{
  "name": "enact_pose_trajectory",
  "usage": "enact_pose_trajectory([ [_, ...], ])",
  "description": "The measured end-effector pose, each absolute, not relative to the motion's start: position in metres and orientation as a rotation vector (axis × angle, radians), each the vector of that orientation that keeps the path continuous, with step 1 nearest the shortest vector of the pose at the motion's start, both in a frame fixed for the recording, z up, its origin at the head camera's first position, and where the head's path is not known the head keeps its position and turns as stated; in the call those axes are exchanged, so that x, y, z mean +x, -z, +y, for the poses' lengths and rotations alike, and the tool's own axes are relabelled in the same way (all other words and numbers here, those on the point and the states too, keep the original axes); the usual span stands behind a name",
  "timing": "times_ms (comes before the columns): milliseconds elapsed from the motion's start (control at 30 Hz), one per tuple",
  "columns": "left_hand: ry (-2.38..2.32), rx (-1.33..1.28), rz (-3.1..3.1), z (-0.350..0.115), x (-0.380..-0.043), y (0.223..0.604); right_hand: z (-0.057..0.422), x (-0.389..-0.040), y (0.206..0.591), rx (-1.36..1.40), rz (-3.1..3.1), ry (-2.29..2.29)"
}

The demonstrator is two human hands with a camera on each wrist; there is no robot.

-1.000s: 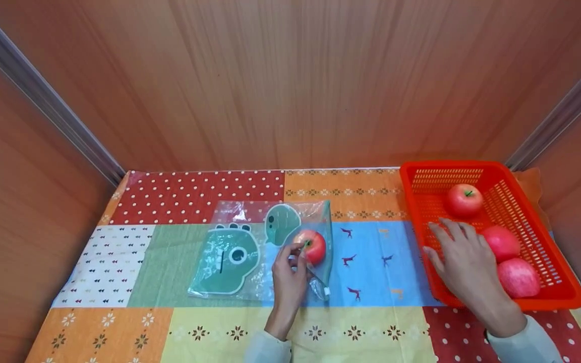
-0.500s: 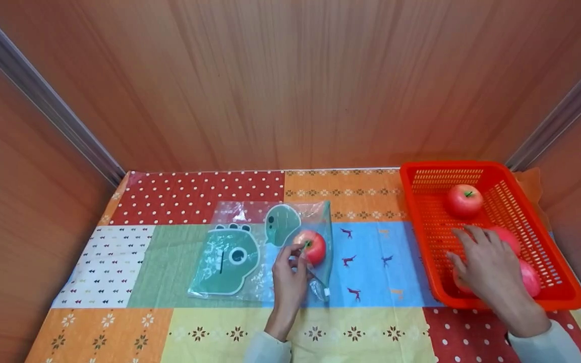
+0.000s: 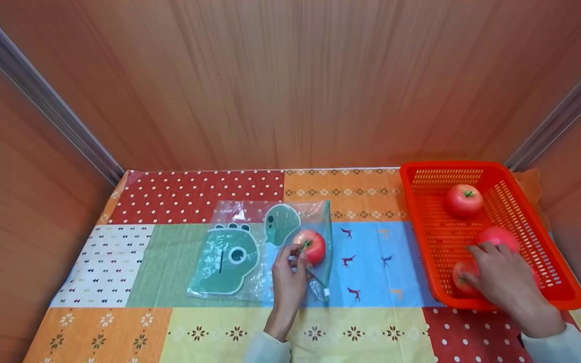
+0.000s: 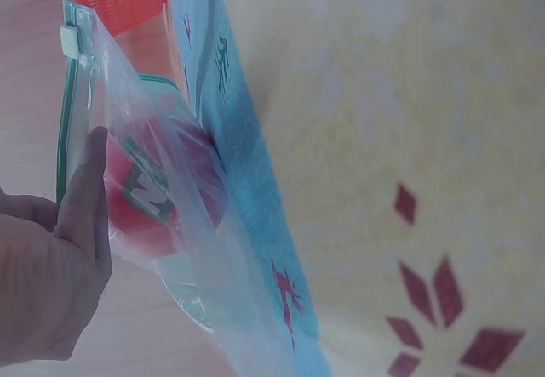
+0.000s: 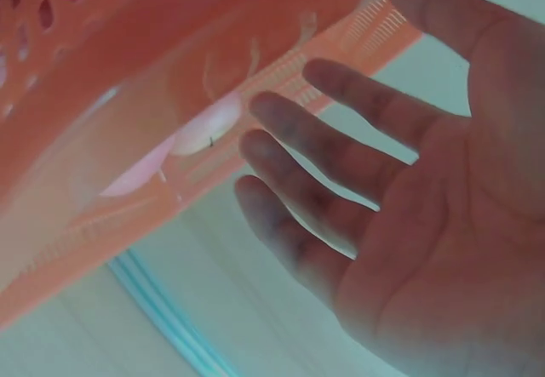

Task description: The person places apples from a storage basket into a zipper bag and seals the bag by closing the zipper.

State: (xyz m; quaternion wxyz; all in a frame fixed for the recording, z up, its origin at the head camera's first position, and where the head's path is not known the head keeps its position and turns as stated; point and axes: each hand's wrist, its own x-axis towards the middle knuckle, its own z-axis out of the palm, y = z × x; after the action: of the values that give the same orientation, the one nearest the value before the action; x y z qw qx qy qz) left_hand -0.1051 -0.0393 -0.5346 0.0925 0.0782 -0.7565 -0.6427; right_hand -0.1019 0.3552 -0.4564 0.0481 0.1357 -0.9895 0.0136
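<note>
A clear zip bag (image 3: 230, 282) with green cartoon prints lies on the patchwork cloth, its green zip edge facing right. Inside it, near the mouth, is a red apple (image 3: 315, 248). My left hand (image 3: 289, 277) pinches the bag's film by the mouth, beside that apple; the left wrist view shows its fingers (image 4: 85, 190) along the zip edge. My right hand (image 3: 507, 277) is over the near end of the red basket (image 3: 421, 237), thumb beside an apple (image 3: 463, 276). In the right wrist view its fingers (image 5: 328, 151) are spread and hold nothing. Part of the apples beneath is hidden.
Another apple (image 3: 464, 200) sits at the basket's far end, and one more (image 3: 498, 238) lies beyond my right hand. A white slider (image 3: 326, 292) is on the bag's zip. Wood-grain panels (image 3: 290, 85) stand behind and at both sides.
My right hand has moved right and toward me within the basket, uncovering an apple at the near left. The left hand and the bag have stayed put.
</note>
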Motion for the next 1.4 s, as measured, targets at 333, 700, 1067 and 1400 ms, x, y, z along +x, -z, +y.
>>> enact_pose_trajectory([
  [333,1.935,0.257,-2.247,-0.039,-0.105,0.535,0.365,-0.105,0.455,0.401,-3.235,-0.064],
  [700,1.923,0.247,-2.259,-0.04,-0.104,0.535,0.369,-0.112,0.459,0.386,-3.318,-0.126],
  [1067,1.904,0.248,-2.282,-0.039,-0.106,0.535,0.372,-0.12,0.464,0.336,-3.373,-0.151],
  [1400,1.917,0.252,-2.272,-0.039,-0.105,0.536,0.366,-0.119,0.466,0.338,-3.301,-0.18],
])
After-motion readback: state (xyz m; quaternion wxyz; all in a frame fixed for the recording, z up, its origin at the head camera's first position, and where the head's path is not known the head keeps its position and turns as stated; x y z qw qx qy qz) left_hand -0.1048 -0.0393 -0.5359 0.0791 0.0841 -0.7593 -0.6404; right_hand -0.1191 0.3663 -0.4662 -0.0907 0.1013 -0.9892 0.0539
